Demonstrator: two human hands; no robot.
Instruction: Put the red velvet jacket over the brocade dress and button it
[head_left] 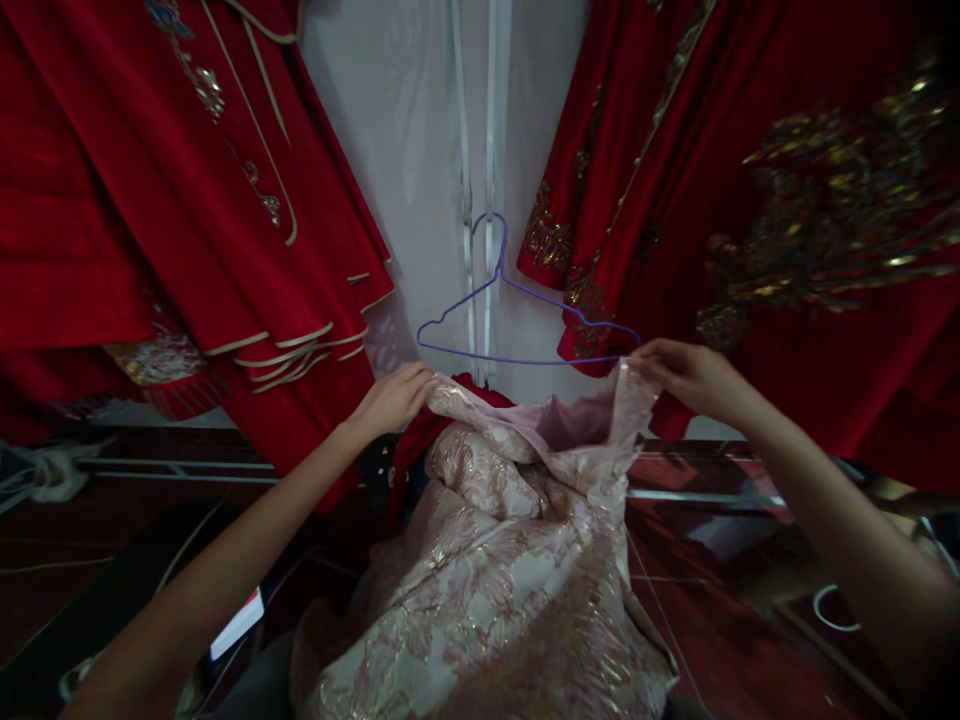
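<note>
Left forearm (pixel 259 540) and right forearm (pixel 814 500) bare out to frame edge, slim, tapering to narrow wrists. Left hand (pixel 394 400) and right hand (pixel 694 378) also bare, slender fingers (pixel 654 350). Right elbow end dark, detail lost.

No text, label, brand or number can be read (the small red-and-white panel (pixel 238 625) included).

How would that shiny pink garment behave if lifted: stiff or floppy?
The pink garment is probably floppy: its upper edge dips between the left hand and the right hand. Its rounded, bulky folds suggest fairly thick cloth, perhaps with some body.
</note>
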